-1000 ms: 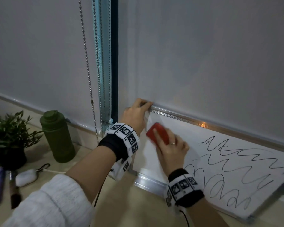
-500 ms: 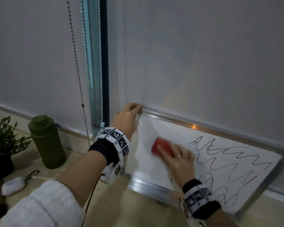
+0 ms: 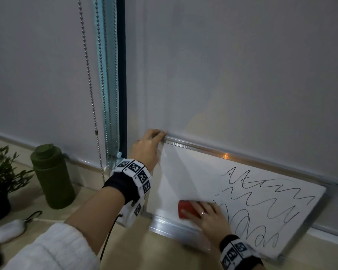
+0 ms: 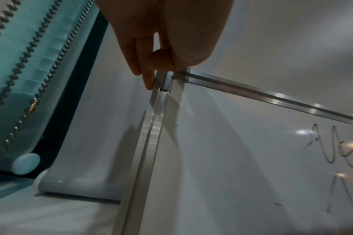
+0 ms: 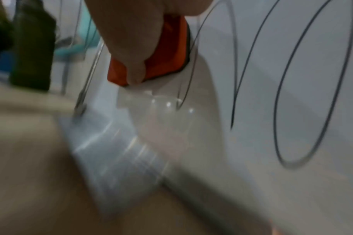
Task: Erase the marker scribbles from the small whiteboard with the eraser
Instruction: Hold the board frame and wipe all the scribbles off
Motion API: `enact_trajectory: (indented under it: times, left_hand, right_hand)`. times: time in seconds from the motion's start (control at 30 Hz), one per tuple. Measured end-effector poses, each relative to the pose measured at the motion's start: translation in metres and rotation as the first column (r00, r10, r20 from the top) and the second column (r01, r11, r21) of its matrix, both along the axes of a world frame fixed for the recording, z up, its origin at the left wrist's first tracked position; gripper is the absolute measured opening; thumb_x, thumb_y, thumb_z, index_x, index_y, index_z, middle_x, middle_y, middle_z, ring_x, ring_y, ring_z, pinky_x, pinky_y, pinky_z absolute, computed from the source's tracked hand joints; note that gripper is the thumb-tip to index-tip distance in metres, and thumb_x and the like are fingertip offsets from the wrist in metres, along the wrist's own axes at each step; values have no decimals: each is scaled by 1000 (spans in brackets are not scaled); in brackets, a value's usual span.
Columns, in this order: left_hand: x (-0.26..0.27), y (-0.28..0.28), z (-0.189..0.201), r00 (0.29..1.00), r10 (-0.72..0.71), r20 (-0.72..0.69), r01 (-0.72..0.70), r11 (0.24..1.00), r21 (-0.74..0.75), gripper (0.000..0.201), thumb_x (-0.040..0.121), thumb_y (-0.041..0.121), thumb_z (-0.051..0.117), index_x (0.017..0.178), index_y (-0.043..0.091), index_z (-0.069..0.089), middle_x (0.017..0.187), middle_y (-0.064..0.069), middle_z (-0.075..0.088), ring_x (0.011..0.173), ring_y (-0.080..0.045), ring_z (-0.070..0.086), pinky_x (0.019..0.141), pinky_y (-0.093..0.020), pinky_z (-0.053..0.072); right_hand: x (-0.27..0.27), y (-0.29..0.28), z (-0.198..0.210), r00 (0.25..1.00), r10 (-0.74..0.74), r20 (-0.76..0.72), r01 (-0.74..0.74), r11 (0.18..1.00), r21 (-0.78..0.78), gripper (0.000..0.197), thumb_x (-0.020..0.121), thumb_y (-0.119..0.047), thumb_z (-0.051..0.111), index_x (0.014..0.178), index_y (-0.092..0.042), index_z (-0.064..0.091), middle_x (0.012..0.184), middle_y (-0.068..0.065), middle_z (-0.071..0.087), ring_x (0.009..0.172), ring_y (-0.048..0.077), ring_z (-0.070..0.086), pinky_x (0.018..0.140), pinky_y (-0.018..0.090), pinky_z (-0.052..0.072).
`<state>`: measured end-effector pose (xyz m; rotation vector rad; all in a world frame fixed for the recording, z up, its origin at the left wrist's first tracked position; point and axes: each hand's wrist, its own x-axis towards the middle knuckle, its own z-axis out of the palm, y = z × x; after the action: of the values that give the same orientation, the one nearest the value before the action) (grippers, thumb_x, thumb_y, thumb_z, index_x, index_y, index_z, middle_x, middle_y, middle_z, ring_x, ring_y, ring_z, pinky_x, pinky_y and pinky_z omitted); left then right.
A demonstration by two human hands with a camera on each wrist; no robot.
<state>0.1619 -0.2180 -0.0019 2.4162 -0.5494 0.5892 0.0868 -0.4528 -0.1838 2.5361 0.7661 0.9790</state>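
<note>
My left hand [image 3: 147, 148] curls its fingers over the top left corner of the small whiteboard [image 3: 185, 178], which leans against the roller blind [image 3: 242, 75]. My right hand [image 3: 211, 218] clamps the red eraser [image 3: 186, 208] flat against the board's lower left area, just beside the black marker scribbles [image 3: 261, 203] covering the right part.

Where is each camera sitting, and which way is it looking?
Head: sits on the person's head, looks forward and down at the whiteboard leaning on the wall; shows both forearms, the left hand and the right hand.
Left wrist: looks along the left hand at the board's top corner that it grips.
Right wrist: looks along the right hand at the red eraser it presses on the board; blurred.
Shared: all three show the board and its scribbles.
</note>
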Motion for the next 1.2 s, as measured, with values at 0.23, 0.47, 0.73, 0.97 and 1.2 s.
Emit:
enact_trajectory:
  times: [0.23, 0.47, 0.73, 0.97, 1.2]
  left_hand:
    - [-2, -2, 2, 1000, 2, 5, -2, 1000, -14, 46, 82, -6, 44, 123, 14, 49, 126, -11, 51, 90, -34, 61, 78, -45, 49]
    - [2, -2, -2, 1000, 4, 17, -3, 1000, -10, 47, 81, -7, 45, 122, 15, 49, 126, -12, 51, 87, -34, 62, 74, -43, 50]
    - [-2, -3, 0, 999, 24, 38, -24, 1000, -4, 47, 80, -8, 44, 122, 12, 49, 127, -13, 51, 86, -35, 61, 69, -36, 44]
    - [-1, -4, -4, 996, 31, 78, -30, 999, -11, 42, 82, -5, 47, 120, 14, 51, 124, -12, 53, 78, -37, 62, 64, -38, 48]
    - [0, -5, -4, 997, 45, 65, -44, 999, -9, 41, 83, -1, 47, 120, 15, 50, 127, -9, 51, 80, -36, 63, 68, -43, 53]
  right_hand:
    - [8, -10, 80, 889, -331, 317, 157, 870, 467, 51, 80, -36, 53, 129, -25, 45, 129, 1, 44, 105, 26, 40, 86, 38, 26]
    - [-28, -24, -17, 989, -124, -76, 121, 992, -43, 67, 51, -32, 74, 113, -35, 48, 109, -8, 61, 88, 19, 42, 75, 31, 29]
    - [-13, -38, 57, 942, -167, 290, 89, 961, 262, 51, 75, -35, 53, 124, -22, 46, 120, 0, 45, 93, 24, 41, 75, 33, 29]
    - [0, -40, 70, 896, -191, 401, 13, 915, 404, 51, 78, -21, 64, 126, -16, 48, 129, 1, 45, 106, 25, 41, 90, 42, 36]
    - [-4, -57, 85, 951, 7, 309, -19, 999, 37, 46, 81, -11, 52, 127, -18, 46, 132, 1, 44, 111, 25, 44, 103, 41, 26]
